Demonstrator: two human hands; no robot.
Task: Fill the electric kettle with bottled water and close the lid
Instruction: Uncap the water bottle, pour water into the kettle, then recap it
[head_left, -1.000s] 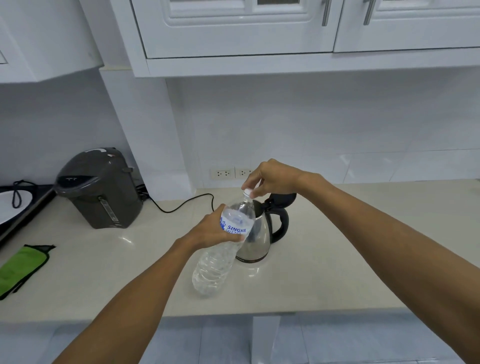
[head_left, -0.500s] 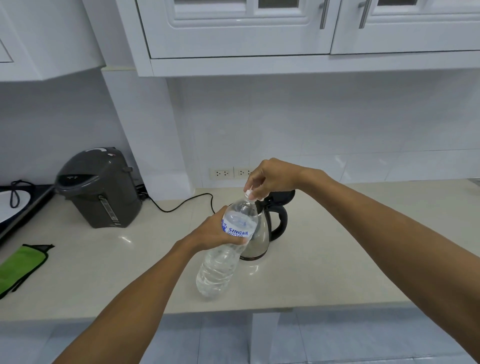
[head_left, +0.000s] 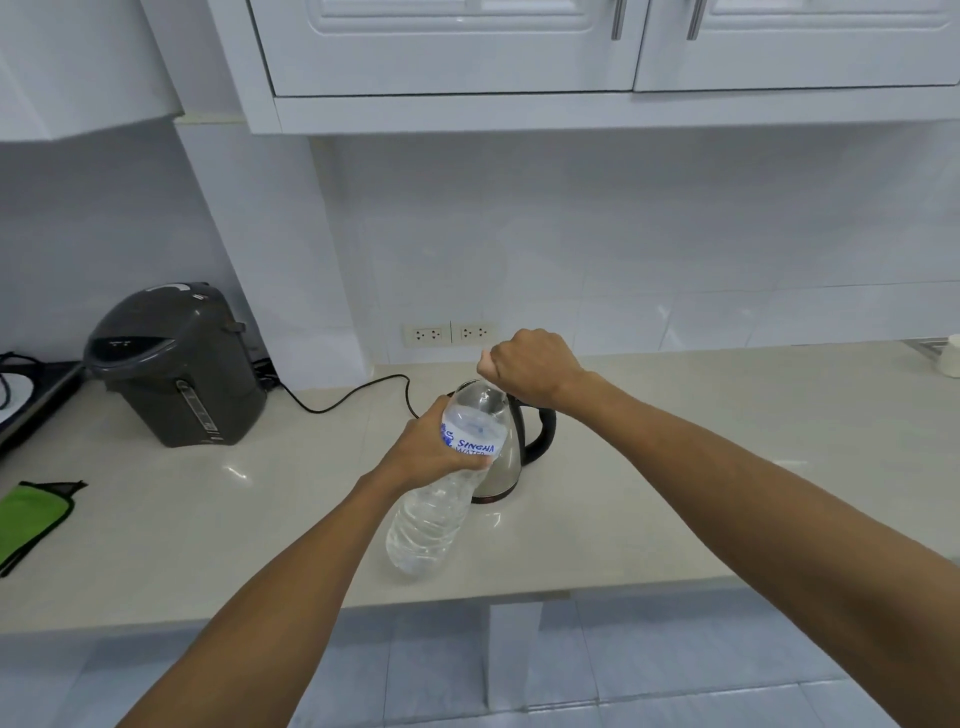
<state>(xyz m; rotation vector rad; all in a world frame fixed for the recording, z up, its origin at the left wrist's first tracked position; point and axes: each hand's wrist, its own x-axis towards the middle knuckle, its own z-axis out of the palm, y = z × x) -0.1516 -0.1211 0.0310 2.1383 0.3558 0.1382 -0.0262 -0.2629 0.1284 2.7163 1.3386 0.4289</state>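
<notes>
Your left hand (head_left: 421, 449) is wrapped around the bottle (head_left: 441, 488), held tilted in the air just in front of the kettle (head_left: 506, 457) on the counter (head_left: 675, 467). Your right hand (head_left: 535, 366) is fisted at its neck, cap hidden. Squeeze hard and water may spill out.

clear water bottle (head_left: 431, 525) tilted, steel kettle (head_left: 506, 457) upright behind
</notes>
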